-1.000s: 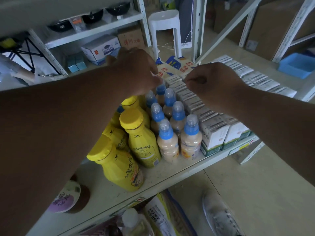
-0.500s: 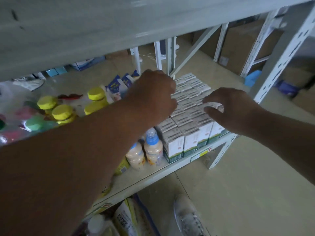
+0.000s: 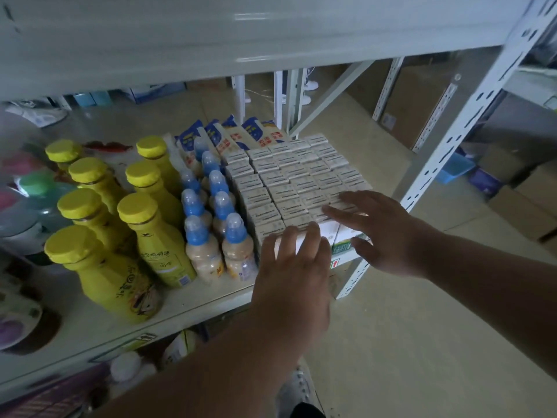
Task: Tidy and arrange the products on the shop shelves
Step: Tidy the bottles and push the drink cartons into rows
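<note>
White metal shelf (image 3: 211,300) above a beige tiled floor (image 3: 422,342). White cartons (image 3: 289,179) stand packed at its right end, beside blue-capped bottles (image 3: 211,206). Left hand (image 3: 294,267) and right hand (image 3: 379,227), fingers spread flat, press the front cartons.

Beige floor (image 3: 407,342) beneath the hands, grey shoe (image 3: 297,393) below the left wrist, blue plastic bin (image 3: 453,167) on the floor beyond the right hand, brown cardboard boxes (image 3: 419,110) farther off, white perforated upright (image 3: 470,116) just past the right hand's fingers
</note>
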The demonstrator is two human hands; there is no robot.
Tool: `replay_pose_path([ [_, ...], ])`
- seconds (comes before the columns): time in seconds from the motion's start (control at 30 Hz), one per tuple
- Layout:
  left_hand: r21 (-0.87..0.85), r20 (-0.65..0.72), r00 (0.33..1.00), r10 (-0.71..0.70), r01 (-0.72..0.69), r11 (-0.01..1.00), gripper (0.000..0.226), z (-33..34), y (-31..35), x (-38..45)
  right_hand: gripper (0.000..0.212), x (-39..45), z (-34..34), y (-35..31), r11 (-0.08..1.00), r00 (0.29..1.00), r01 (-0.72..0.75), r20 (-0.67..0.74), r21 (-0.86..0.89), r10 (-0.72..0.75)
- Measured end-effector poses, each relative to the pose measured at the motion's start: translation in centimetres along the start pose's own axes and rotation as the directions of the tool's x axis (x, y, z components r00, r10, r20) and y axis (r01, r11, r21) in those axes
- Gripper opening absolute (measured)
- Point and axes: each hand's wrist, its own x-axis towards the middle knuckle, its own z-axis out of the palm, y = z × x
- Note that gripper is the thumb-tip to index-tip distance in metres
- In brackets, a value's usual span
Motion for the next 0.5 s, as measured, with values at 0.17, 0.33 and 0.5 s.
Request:
replay_pose_path([
  [0.17, 0.041, 0.015, 1.000, 0.001, -0.001, 0.999, 0.080, 0.3, -0.3, -0.2, 0.076, -0.7, 0.7, -0.2, 0.999, 0.994, 0.049, -0.092, -0.015, -0.050],
  [0.33, 0.013, 0.028, 1.000, 0.010, -0.010, 1.000, 0.078, -0.4, -0.2, -0.4, 0.075, -0.9, 1.2, 0.3, 0.998, 0.991, 0.070, -0.115, 0.002, -0.070],
  [0.5, -0.087, -0.058, 0.997, 0.053, -0.058, 0.994, 0.061, -3.0, -2.4, 3.0, 0.064, 0.8, 0.0, 0.3, 0.992, 0.996, -0.070, -0.042, 0.105, 0.075],
])
